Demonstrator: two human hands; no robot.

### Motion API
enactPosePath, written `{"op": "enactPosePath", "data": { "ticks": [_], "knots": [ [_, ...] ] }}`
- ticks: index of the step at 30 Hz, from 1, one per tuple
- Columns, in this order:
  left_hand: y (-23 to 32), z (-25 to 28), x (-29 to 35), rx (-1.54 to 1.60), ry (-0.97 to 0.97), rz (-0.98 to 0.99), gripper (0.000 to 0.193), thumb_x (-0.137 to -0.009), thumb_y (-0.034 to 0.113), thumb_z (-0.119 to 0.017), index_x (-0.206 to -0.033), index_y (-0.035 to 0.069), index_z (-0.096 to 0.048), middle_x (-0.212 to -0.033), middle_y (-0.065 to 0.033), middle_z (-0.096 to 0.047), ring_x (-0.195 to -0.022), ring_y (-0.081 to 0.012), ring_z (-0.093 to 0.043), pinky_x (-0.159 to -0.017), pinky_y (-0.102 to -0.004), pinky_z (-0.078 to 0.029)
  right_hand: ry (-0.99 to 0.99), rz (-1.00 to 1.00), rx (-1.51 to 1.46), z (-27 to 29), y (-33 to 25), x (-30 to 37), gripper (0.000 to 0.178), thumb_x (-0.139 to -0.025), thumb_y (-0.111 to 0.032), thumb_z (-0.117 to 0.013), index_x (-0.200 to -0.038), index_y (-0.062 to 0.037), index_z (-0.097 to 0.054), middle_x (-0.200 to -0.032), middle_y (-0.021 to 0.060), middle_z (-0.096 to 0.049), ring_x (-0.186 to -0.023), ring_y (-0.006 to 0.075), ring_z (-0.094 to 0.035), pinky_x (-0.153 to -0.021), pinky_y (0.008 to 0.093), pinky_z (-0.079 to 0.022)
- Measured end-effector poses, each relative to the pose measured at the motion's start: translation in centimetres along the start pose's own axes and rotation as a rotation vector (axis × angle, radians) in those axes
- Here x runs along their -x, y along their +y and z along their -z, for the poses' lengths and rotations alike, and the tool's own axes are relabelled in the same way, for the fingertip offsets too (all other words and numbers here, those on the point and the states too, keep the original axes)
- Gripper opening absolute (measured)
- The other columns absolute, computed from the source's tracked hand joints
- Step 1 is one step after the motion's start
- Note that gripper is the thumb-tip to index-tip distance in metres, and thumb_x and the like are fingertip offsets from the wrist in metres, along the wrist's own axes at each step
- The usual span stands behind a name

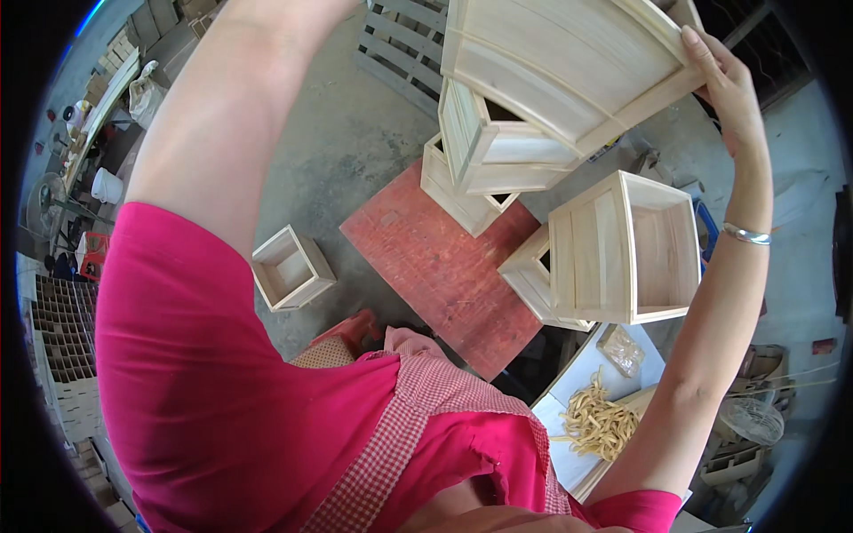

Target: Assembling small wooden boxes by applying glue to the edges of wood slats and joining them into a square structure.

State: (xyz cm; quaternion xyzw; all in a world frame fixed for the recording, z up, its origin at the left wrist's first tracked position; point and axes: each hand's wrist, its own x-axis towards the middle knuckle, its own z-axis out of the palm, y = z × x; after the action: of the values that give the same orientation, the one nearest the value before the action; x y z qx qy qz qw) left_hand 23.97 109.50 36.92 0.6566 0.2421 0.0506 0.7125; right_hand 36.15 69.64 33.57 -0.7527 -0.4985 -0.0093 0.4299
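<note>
My right hand [727,78] grips the right edge of a large pale wooden box [569,67], with the thumb on its outer face and the fingers behind. The box is raised at the top, partly cut off by the picture's edge. Under it sits a second wooden box [520,155], stacked on another wooden box [466,200] on the red tabletop [435,258]. To the right, a wooden box [613,249] lies with its open side facing right, resting on a further box [542,280]. My left arm reaches up past the top edge, so the left hand is out of sight.
A small open wooden box [291,268] stands on the floor at left, near a red stool [355,329]. Tan strips [597,422] and a clear packet [620,350] lie on a white surface at lower right. A grey slatted pallet [402,49] lies beyond the table.
</note>
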Motion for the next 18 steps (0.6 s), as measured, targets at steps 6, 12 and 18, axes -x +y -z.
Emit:
{"op": "enactPosePath", "data": {
  "ticks": [6,12,18],
  "knots": [
    [-1.7,-1.7,1.1,-0.137,0.09,-0.157,0.019,-0.072,0.008,-0.055,-0.084,-0.005,-0.061,-0.085,-0.0167,-0.067,-0.068,-0.0283,-0.064,-0.068,-0.0397,-0.055,0.053,0.005,0.118,-2.5,-3.3,1.0,0.044,-0.085,-0.026,-0.067,-0.119,-0.0005,-0.058,-0.094,0.0086,-0.065,-0.081,0.0141,-0.061,-0.072,0.0294,-0.05],
    [-1.8,-1.8,-0.8,-0.111,0.049,-0.196,0.017,-0.071,0.007,-0.055,-0.082,-0.005,-0.063,-0.08,-0.0157,-0.067,-0.068,-0.0243,-0.064,-0.067,-0.0374,-0.053,0.171,0.084,0.357,-1.6,-2.9,0.9,0.032,-0.079,-0.011,-0.071,-0.106,0.0044,-0.062,-0.075,0.0085,-0.065,-0.069,0.013,-0.059,-0.064,0.0294,-0.05],
    [-1.5,6.2,-4.0,0.11,-0.583,-0.069,0.015,-0.074,0.004,-0.054,-0.081,-0.005,-0.063,-0.076,-0.0161,-0.067,-0.069,-0.0235,-0.065,-0.068,-0.0359,-0.054,0.221,0.129,0.249,-2.7,-5.1,1.9,0.036,-0.079,-0.012,-0.07,-0.109,0.0055,-0.061,-0.083,0.0196,-0.068,-0.078,0.0241,-0.066,-0.072,0.0347,-0.052]
  ]
}}
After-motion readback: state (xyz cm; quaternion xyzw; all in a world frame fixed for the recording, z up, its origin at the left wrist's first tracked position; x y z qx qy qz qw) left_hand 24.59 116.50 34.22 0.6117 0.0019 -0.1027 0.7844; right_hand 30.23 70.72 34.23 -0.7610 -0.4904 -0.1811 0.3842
